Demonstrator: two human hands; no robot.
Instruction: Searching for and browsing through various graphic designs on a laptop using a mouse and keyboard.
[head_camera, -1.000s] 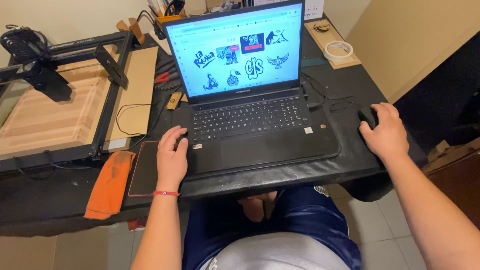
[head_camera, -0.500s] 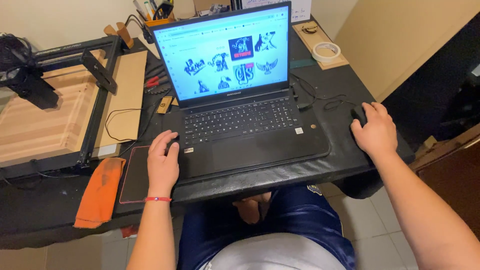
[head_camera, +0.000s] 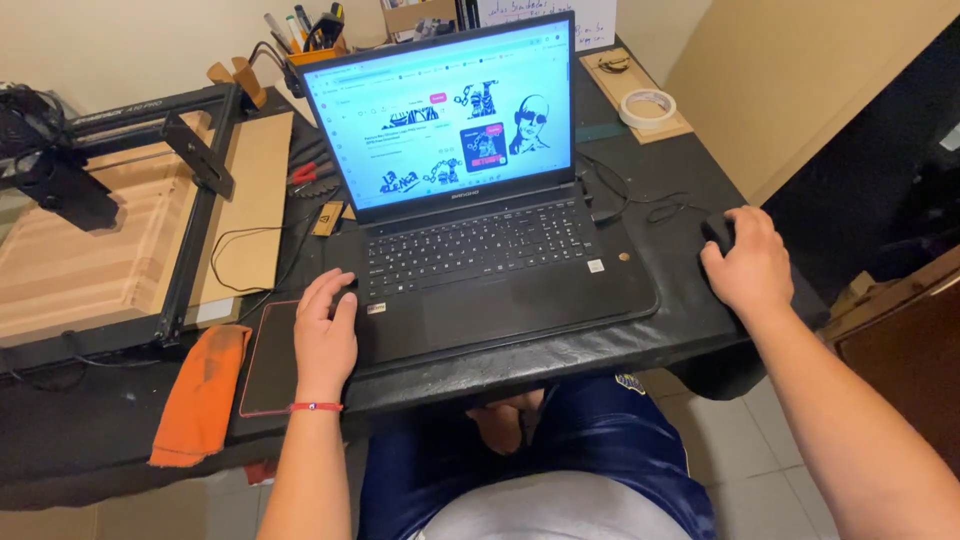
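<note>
A black laptop (head_camera: 490, 250) stands open on the black desk (head_camera: 660, 260), its screen showing a white page with black graphics. My left hand (head_camera: 325, 335), with a red bracelet at the wrist, rests flat on the laptop's front left corner, fingers near the keyboard edge. My right hand (head_camera: 750, 265) is cupped over a black mouse (head_camera: 718, 232) to the right of the laptop. Black cables (head_camera: 640, 205) run between the laptop and the mouse.
A framed engraving machine (head_camera: 110, 200) with a wooden board sits at the left. An orange cloth (head_camera: 200, 390) and a dark pad (head_camera: 270, 355) lie by my left hand. A tape roll (head_camera: 647, 106) on a wooden panel and a pen holder (head_camera: 310, 35) stand at the back.
The page on the screen has scrolled, showing different graphics. The view shifted slightly. Both hands stay in the same places on the laptop corner and the mouse.
</note>
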